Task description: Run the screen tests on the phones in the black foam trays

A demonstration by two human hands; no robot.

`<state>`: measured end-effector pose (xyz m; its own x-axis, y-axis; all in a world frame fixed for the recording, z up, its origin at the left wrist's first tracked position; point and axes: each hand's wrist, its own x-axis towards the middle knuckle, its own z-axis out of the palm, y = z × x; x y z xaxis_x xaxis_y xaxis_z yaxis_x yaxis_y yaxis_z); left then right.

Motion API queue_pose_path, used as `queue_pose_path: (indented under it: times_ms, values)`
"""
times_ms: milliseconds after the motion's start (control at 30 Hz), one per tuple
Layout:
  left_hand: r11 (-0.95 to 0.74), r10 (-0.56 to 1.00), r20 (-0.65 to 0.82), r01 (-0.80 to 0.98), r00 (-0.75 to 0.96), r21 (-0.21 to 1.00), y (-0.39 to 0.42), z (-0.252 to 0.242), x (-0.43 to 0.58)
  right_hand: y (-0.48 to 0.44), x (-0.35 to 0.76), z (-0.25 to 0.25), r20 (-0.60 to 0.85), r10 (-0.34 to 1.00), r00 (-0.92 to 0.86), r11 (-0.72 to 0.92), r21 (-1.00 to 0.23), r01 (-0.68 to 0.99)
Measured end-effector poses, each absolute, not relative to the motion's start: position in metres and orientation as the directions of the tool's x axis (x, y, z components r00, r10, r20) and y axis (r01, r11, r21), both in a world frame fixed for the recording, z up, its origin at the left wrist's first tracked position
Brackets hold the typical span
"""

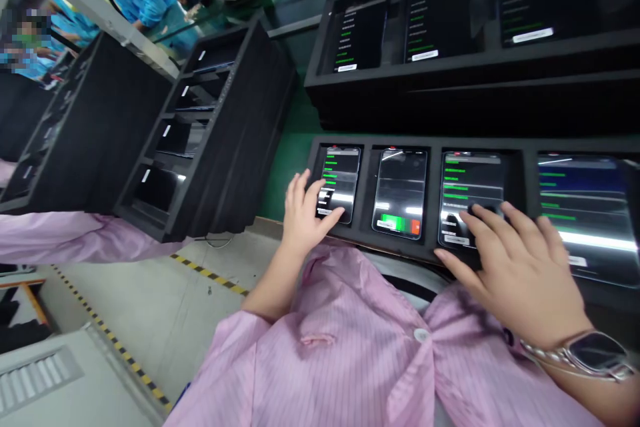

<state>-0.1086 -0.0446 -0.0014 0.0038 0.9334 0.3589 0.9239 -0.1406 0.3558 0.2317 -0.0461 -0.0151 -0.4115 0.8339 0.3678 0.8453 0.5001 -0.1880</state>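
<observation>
left hand (304,217) kinda open, fingers at the leftmost phone (345,173) | right hand (525,273) open too, fingers spread, some over the third phone (473,180) | both phones face up in near black tray (367,177)

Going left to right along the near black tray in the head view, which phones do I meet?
First phone at the left hand → second phone, with green and red blocks low on screen → third phone at the right hand → fourth phone, blue-topped screen.
</observation>
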Motion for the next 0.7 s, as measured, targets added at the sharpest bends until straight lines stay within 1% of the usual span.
queue_pose_path:
  times_ms: [67, 100, 167, 200, 267, 300, 367, 400, 467, 500, 700]
  values:
    - [-0.14, 0.933, 0.36, 0.93, 0.009, 0.34, -0.043, -0.011, -0.11, -0.047, 0.236, -0.006, 0.349, 0.852, -0.39, 0.489, -0.267, 0.83]
    - [-0.142, 0.932, 0.363, 0.933, 0.012, 0.332, -0.043, -0.013, -0.109, -0.049, 0.24, 0.001, 0.331, 0.876, -0.352, 0.455, -0.32, 0.831]
    - [-0.152, 0.929, 0.369, 0.938, 0.027, 0.313, -0.043, -0.015, -0.107, -0.051, 0.254, 0.011, 0.302, 0.928, -0.218, 0.33, -0.397, 0.856]
    - [-0.159, 0.926, 0.375, 0.94, 0.036, 0.302, -0.044, -0.014, -0.106, -0.052, 0.263, 0.014, 0.301, 0.943, -0.144, 0.262, -0.4, 0.879]
    - [-0.169, 0.925, 0.375, 0.944, 0.054, 0.282, -0.045, -0.011, -0.105, -0.053, 0.285, 0.009, 0.347, 0.936, -0.063, 0.183, -0.324, 0.928]
    - [-0.168, 0.926, 0.373, 0.947, 0.056, 0.274, -0.045, -0.01, -0.105, -0.053, 0.296, 0.003, 0.388, 0.919, -0.071, 0.183, -0.261, 0.948]
    - [-0.158, 0.93, 0.365, 0.95, 0.051, 0.27, -0.046, -0.009, -0.105, -0.053, 0.315, -0.013, 0.49, 0.859, -0.149, 0.247, -0.142, 0.959]
    - [-0.151, 0.932, 0.36, 0.95, 0.044, 0.274, -0.046, -0.009, -0.105, -0.054, 0.321, -0.021, 0.523, 0.834, -0.175, 0.266, -0.103, 0.958]
    - [-0.133, 0.936, 0.352, 0.946, 0.022, 0.295, -0.047, -0.009, -0.105, -0.054, 0.327, -0.03, 0.56, 0.808, -0.183, 0.275, -0.084, 0.958]
    - [-0.124, 0.937, 0.348, 0.943, 0.009, 0.309, -0.047, -0.009, -0.105, -0.054, 0.327, -0.031, 0.553, 0.815, -0.174, 0.267, -0.092, 0.959]
    - [-0.078, 0.939, 0.338, 0.924, -0.058, 0.375, -0.048, -0.009, -0.103, -0.058, 0.318, -0.018, 0.433, 0.883, -0.181, 0.242, -0.09, 0.966]
